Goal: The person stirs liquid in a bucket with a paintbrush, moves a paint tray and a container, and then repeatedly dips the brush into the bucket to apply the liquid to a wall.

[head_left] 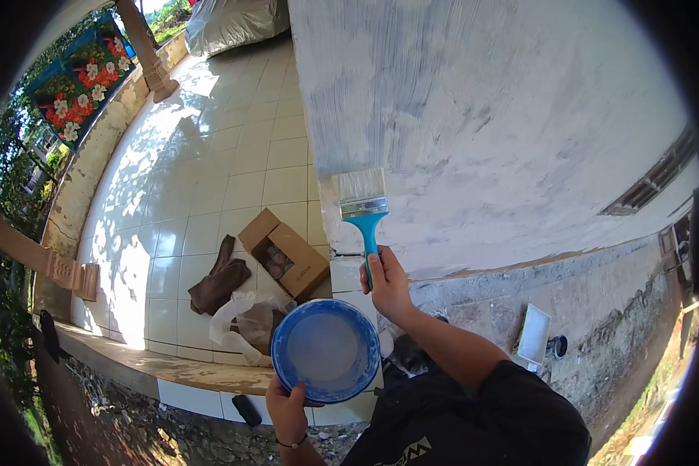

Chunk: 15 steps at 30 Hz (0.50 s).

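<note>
My right hand (387, 283) is wrapped round the teal handle of a wide paintbrush (370, 225). Its pale bristles point up and overlap the whitish wall (458, 140) in this view. Grey-blue streaks run down the wall's upper left part. My left hand (289, 408) grips the rim of a blue bucket (281, 359), thumb over the near edge. Milky white paint (322, 348) lies in the bucket, and white smears mark its inner side.
A cardboard box (303, 268) stands open on the tiled floor (245, 182), beside a brown cloth (220, 286) and a plastic bag (229, 330). A white tray (533, 334) is at the right by the wall's base. A covered vehicle-like shape (237, 27) is at the back.
</note>
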Available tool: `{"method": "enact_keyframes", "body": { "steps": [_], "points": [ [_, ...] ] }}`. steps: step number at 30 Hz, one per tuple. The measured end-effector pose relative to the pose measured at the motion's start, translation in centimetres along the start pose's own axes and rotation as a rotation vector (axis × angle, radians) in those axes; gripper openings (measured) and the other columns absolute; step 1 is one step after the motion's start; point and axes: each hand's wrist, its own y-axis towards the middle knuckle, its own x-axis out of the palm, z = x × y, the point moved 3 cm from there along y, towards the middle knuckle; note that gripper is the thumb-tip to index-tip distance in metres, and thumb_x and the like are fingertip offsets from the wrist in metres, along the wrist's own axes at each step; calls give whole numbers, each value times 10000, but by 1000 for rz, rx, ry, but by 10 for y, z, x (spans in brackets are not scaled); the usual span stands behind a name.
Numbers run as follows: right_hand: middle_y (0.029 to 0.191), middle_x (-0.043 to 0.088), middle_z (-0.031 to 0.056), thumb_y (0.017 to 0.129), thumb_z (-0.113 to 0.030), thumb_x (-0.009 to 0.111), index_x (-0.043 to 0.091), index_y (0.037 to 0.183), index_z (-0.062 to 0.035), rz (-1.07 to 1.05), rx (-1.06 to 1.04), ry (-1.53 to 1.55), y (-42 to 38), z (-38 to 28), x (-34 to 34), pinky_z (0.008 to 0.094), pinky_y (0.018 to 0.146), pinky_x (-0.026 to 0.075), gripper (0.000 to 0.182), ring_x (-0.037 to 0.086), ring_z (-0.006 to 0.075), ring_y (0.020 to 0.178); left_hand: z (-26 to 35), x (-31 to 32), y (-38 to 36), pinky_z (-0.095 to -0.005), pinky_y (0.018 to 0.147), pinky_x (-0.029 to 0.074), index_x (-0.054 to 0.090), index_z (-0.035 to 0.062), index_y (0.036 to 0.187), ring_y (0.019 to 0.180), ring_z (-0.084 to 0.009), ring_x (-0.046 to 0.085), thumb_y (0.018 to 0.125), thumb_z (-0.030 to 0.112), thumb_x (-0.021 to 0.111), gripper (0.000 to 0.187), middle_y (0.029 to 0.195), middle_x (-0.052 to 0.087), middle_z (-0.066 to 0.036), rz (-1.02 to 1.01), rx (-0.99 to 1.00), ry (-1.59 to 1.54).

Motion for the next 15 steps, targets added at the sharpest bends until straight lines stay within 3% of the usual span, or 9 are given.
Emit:
{"method": "enact_keyframes", "body": {
  "steps": [2, 6, 9, 13, 15],
  "points": [
    [665, 487, 15, 1009, -199, 396, 478, 1017, -16, 67, -110, 14, 26, 45, -12, 236, 496, 392, 201, 451, 71, 564, 0, -1, 0, -318, 516, 592, 551, -72, 1048, 619, -193, 654, 804, -4, 508, 257, 888, 641, -128, 5, 7, 37],
    [696, 483, 5, 1013, -196, 389, 465, 993, -52, 146, -130, -99, 54, 139, -36, 217, 471, 383, 164, 434, 66, 543, 3, 1, -2, -321, 508, 593, 554, -70, 1035, 605, -190, 649, 794, -12, 502, 253, 877, 639, -122, 44, 11, 65],
    [673, 482, 4, 1002, -221, 426, 463, 983, -76, 174, 30, -83, 41, 192, -40, 216, 455, 379, 151, 436, 66, 531, 3, 1, -4, -309, 533, 590, 554, -69, 1026, 626, -186, 651, 783, -18, 506, 253, 881, 639, -118, 92, -65, 79],
    [663, 487, 23, 1003, -223, 414, 455, 956, -61, 140, 198, -4, 5, 186, -34, 238, 428, 377, 174, 445, 90, 508, -5, -4, 2, -291, 579, 583, 555, -66, 1018, 672, -178, 656, 780, -7, 517, 248, 879, 637, -110, 104, -12, 86],
    [648, 487, 47, 1000, -199, 386, 449, 938, -19, 159, 397, 94, -11, 163, -30, 301, 414, 383, 201, 447, 128, 459, -3, -4, 4, -288, 590, 581, 556, -66, 1017, 685, -176, 658, 781, -2, 520, 247, 876, 635, -106, 105, 22, 79]
  ]
}}
